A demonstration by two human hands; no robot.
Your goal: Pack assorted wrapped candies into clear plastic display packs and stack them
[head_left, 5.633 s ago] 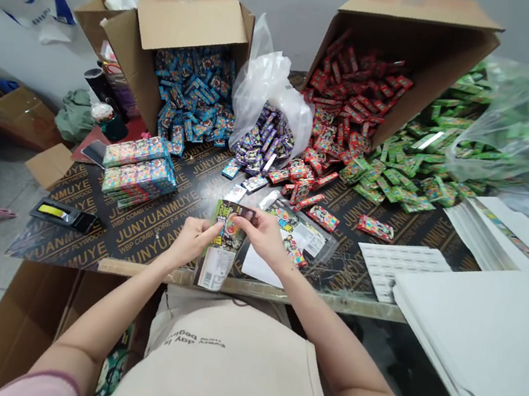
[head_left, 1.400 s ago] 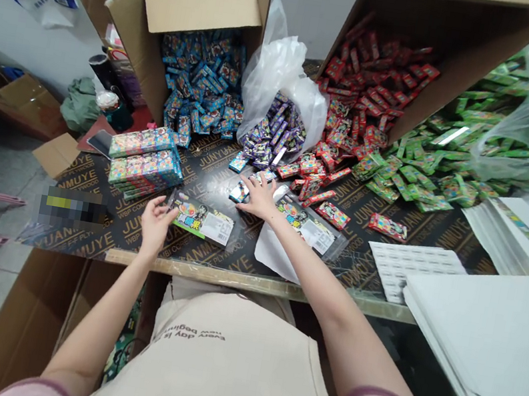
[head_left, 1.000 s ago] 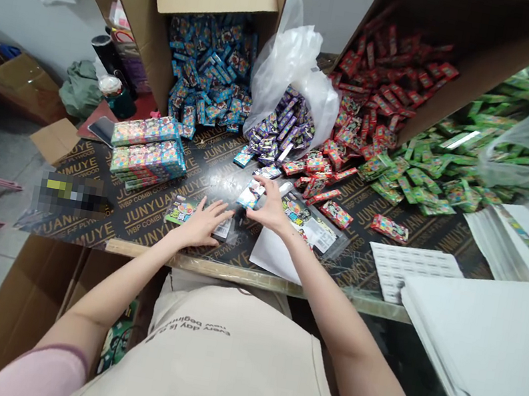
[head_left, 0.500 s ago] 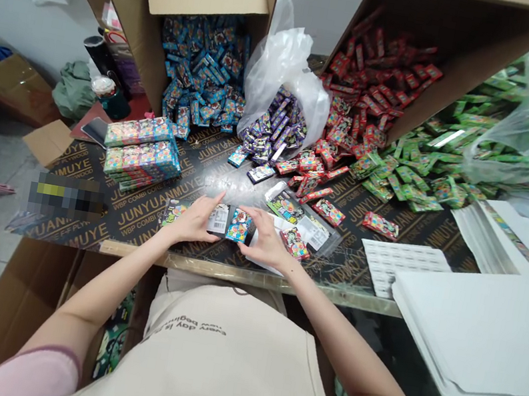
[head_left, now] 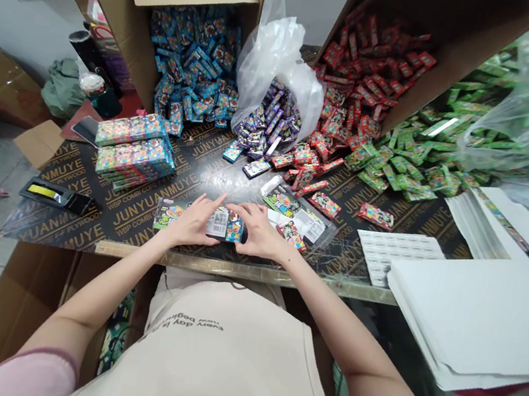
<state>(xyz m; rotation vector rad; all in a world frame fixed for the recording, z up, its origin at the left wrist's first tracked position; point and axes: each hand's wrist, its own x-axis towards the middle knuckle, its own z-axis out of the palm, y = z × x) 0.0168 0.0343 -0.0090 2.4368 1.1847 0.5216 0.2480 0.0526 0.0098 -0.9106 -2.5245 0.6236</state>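
Note:
On the table near its front edge lies a dark printed plastic pouch (head_left: 172,212) with a white barcode label. My left hand (head_left: 192,223) grips it between thumb and fingers, covering its middle. At the pouch's right end is a small blue printed box (head_left: 234,227), its long sides running front to back. My right hand (head_left: 261,233) has thumb and fingers closed on the box's right side. How far the box is inside the pouch cannot be told. Just right of my right hand lie another printed pouch (head_left: 288,203) and a small red box (head_left: 291,235).
Behind are a carton of blue boxes (head_left: 199,72), a bag of purple boxes (head_left: 272,118), a carton of red boxes (head_left: 366,73) and a green pile (head_left: 417,163). Stacked packs (head_left: 135,153) stand left. White sheets (head_left: 477,321) lie right, beside a label sheet (head_left: 395,250).
The blue box has moved left against the pouch's label, and my right hand has moved left with it. My hands are closer together. The whole view has shifted slightly.

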